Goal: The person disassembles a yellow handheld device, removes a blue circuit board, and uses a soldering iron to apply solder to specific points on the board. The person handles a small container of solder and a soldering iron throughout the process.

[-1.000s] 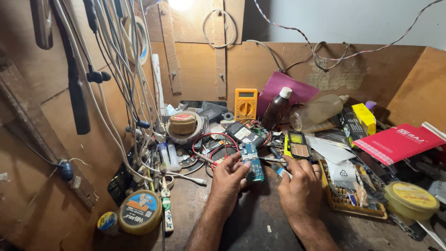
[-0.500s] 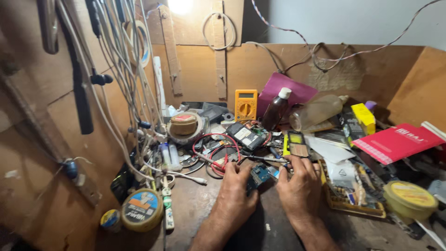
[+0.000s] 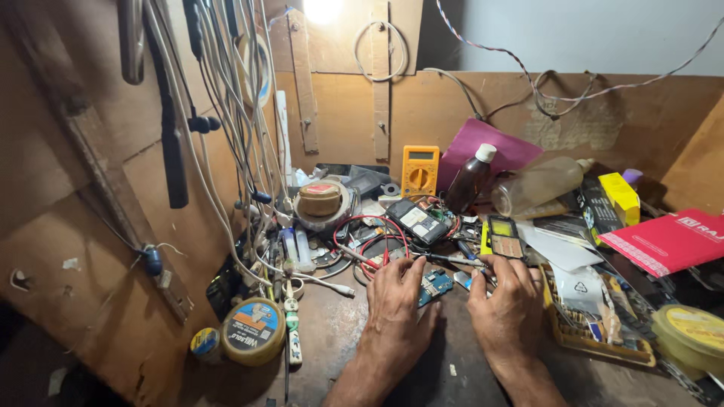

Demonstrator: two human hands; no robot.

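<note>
Blue and flat, one small circuit board lies on the worn wooden bench between two hands. Left hand rests palm-down, fingers together touching the board's left edge; right hand curls just beside it, grip unclear. Behind stand one yellow multimeter, one dark bottle, two round tins.
</note>
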